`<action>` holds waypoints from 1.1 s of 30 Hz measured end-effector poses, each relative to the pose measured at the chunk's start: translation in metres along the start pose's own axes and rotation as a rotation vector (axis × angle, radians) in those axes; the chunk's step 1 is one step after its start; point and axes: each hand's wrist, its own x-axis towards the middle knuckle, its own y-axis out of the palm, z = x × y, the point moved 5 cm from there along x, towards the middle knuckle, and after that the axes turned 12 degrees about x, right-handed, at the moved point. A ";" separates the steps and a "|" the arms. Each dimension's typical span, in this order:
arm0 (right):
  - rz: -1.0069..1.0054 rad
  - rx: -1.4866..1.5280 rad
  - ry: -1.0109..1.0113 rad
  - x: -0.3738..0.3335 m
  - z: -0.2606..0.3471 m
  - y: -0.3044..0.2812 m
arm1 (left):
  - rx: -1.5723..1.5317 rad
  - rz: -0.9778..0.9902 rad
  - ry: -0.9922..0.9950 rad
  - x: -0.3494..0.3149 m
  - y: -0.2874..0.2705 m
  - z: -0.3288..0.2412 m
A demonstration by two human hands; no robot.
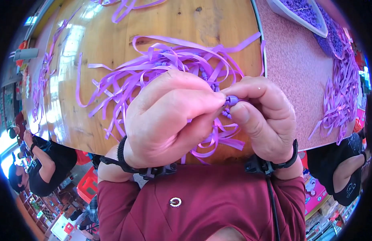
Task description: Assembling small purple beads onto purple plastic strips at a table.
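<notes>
Over the table's near edge, both my hands meet just above a loose pile of purple ribbons (194, 60). Between thumb and forefinger, my right hand (270, 116) pinches a small glossy purple plastic cap (232, 100), rounded like a bell. My left hand (170, 116) is closed in a pinch right beside the cap's left end; what its fingertips hold is hidden by them. Small purple plastic pieces (226, 113) hang or lie just below the cap, and others show among the ribbons.
A white tub (320, 30) of small purple pieces stands at the far right, beside another ribbon heap (341, 92) on a pink surface. More ribbons lie at the wooden table's (109, 36) far and left edges. People (43, 160) sit at both sides; a red stool (87, 184) is lower left.
</notes>
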 end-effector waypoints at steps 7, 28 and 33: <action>-0.102 0.012 0.013 -0.001 -0.004 -0.001 | -0.010 -0.017 0.030 -0.003 0.001 -0.005; -0.021 -0.473 -0.255 0.002 0.011 0.001 | 0.170 0.039 0.015 -0.003 0.004 -0.001; -0.004 -0.505 -0.261 0.004 0.012 0.001 | 0.411 -0.027 0.296 -0.010 0.004 -0.009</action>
